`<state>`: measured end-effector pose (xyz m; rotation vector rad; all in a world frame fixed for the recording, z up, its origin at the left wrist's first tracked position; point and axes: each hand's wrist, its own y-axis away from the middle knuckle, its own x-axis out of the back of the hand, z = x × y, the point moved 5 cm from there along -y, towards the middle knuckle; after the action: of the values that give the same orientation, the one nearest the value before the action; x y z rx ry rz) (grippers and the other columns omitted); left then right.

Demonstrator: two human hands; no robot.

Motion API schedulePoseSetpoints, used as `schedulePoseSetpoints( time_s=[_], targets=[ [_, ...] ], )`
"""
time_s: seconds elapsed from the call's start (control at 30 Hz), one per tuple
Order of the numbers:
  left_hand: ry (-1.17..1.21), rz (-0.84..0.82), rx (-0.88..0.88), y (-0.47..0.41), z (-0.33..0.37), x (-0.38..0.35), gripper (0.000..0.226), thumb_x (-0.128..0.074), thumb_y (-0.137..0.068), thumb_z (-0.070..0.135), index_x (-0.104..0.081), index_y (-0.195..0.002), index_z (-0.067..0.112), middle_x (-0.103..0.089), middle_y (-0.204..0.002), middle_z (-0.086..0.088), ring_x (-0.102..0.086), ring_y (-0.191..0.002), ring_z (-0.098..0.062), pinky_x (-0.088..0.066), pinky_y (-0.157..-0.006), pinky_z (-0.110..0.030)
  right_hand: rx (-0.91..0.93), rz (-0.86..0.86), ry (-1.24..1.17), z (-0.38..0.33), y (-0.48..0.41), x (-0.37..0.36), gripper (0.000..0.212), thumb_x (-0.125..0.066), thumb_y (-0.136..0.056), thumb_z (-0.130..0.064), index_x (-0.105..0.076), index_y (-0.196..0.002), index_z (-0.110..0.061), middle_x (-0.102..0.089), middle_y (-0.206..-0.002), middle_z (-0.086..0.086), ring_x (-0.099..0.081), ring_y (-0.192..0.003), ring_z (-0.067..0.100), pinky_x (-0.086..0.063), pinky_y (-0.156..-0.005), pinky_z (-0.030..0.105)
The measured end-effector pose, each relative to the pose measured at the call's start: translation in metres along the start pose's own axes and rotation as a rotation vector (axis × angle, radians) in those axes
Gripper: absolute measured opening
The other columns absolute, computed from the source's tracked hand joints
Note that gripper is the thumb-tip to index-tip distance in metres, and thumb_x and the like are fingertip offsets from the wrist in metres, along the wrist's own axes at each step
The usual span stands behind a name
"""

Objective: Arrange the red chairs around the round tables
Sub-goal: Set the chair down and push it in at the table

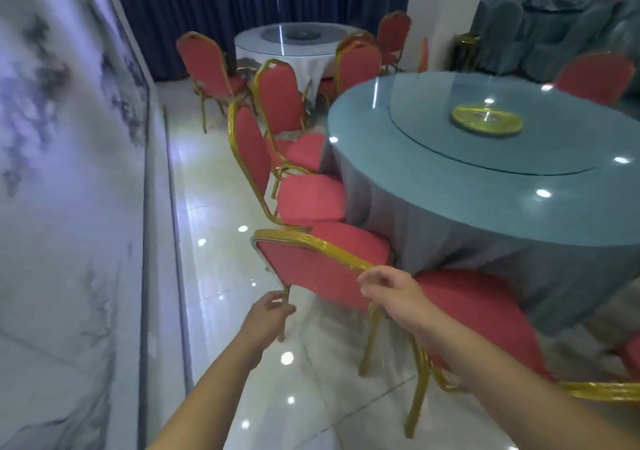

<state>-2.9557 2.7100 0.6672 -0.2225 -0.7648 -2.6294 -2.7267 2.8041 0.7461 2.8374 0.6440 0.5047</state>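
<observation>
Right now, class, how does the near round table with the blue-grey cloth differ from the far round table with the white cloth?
The near round table is draped in blue-grey; the far round table in white. The near table's turntable has a gold disc at its centre; the far table's centre looks dark. Both are glass-topped, with red chairs beside them.

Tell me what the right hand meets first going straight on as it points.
The right hand meets the gold back frame of the nearest chair, just ahead; it may already be touching.
</observation>
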Motion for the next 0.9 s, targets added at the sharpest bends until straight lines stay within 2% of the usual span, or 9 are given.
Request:
schedulePoseSetpoints(
  time_s=[0.13, 0.2, 0.3, 0.43, 0.53, 0.63, 0.73, 0.8, 0.9],
  targets=[
    [0.063, 0.061, -0.001, -0.053, 0.022, 0.052, 0.026, -0.064, -0.088, 0.026, -0.063, -0.112, 0.036, -0.065, -0.106, 0.011, -0.060, -0.102, -0.008, -0.048, -0.084, -0.031, 0.085, -0.058, -0.050, -0.034, -0.070, -0.033, 0.012, -0.068, -0.087, -0.003, -0.073, -0.092, -0.013, -0.071, -0.091, 0.012, -0.060, -0.078, 0.016, -0.046, -0.072, 0.032],
    [0.060, 0.089, 0.002, -0.088, 0.037, 0.076, 0.027, -0.064, -0.087, 0.026, -0.064, -0.111, 0.038, -0.066, -0.107, 0.010, -0.060, -0.105, -0.010, -0.048, -0.095, -0.037, 0.085, -0.085, -0.103, -0.043, -0.112, -0.046, 0.015, -0.068, -0.088, -0.005, -0.073, -0.091, -0.018, -0.073, -0.089, 0.004, -0.063, -0.077, 0.013, -0.050, -0.069, 0.027],
    [0.034, 0.112, 0.011, -0.150, 0.064, 0.107, 0.027, -0.063, -0.089, 0.025, -0.064, -0.113, 0.036, -0.066, -0.110, 0.007, -0.059, -0.107, -0.014, -0.047, -0.101, -0.041, 0.096, -0.109, -0.140, -0.054, -0.182, -0.060, 0.017, -0.068, -0.088, -0.007, -0.073, -0.092, -0.022, -0.074, -0.092, -0.005, -0.066, -0.080, 0.006, -0.052, -0.068, 0.021],
    [0.010, 0.115, 0.087, -0.216, 0.083, 0.150, 0.026, -0.062, -0.089, 0.023, -0.064, -0.112, 0.036, -0.066, -0.110, 0.005, -0.059, -0.106, -0.022, -0.048, -0.101, -0.042, 0.004, -0.090, -0.154, -0.064, -0.266, -0.079, 0.015, -0.067, -0.089, -0.008, -0.073, -0.090, -0.021, -0.073, -0.093, 0.002, -0.064, -0.082, 0.014, -0.048, -0.072, 0.034],
    [0.023, 0.109, 0.121, -0.253, 0.088, 0.191, 0.026, -0.064, -0.086, 0.027, -0.064, -0.108, 0.041, -0.067, -0.108, 0.008, -0.061, -0.104, -0.022, -0.050, -0.098, -0.039, -0.021, -0.141, -0.112, -0.079, -0.325, -0.112, 0.017, -0.065, -0.089, -0.004, -0.071, -0.089, -0.020, -0.070, -0.089, 0.001, -0.061, -0.078, 0.013, -0.046, -0.070, 0.030],
    [0.037, 0.128, 0.158, -0.298, 0.091, 0.235, 0.027, -0.064, -0.084, 0.029, -0.064, -0.106, 0.043, -0.067, -0.106, 0.009, -0.063, -0.102, -0.021, -0.050, -0.097, -0.040, 0.013, -0.225, -0.033, -0.104, -0.387, -0.160, 0.017, -0.066, -0.089, -0.005, -0.070, -0.091, -0.021, -0.069, -0.088, -0.001, -0.061, -0.073, 0.004, -0.046, -0.066, 0.017],
    [0.023, 0.109, 0.187, -0.363, 0.093, 0.277, 0.028, -0.063, -0.084, 0.026, -0.062, -0.108, 0.041, -0.066, -0.105, 0.007, -0.061, -0.102, -0.016, -0.049, -0.099, -0.041, 0.035, -0.295, 0.039, -0.130, -0.454, -0.216, 0.013, -0.069, -0.088, -0.010, -0.070, -0.098, -0.020, -0.072, -0.097, 0.004, -0.064, -0.085, 0.010, -0.049, -0.078, 0.025],
    [-0.001, 0.084, 0.185, -0.418, 0.100, 0.306, 0.029, -0.063, -0.085, 0.024, -0.061, -0.110, 0.039, -0.066, -0.104, 0.006, -0.060, -0.101, -0.013, -0.048, -0.099, -0.040, 0.044, -0.265, 0.023, -0.145, -0.497, -0.250, 0.013, -0.070, -0.087, -0.012, -0.070, -0.098, -0.020, -0.072, -0.100, 0.006, -0.065, -0.089, 0.013, -0.051, -0.083, 0.029],
    [-0.018, 0.066, 0.181, -0.501, 0.121, 0.354, 0.029, -0.062, -0.086, 0.019, -0.061, -0.111, 0.032, -0.064, -0.101, 0.001, -0.059, -0.091, -0.013, -0.050, -0.088, -0.034, 0.022, -0.205, -0.015, -0.171, -0.549, -0.295, 0.014, -0.070, -0.087, -0.014, -0.070, -0.099, -0.022, -0.072, -0.101, 0.006, -0.066, -0.091, 0.016, -0.052, -0.084, 0.030]
  ],
)
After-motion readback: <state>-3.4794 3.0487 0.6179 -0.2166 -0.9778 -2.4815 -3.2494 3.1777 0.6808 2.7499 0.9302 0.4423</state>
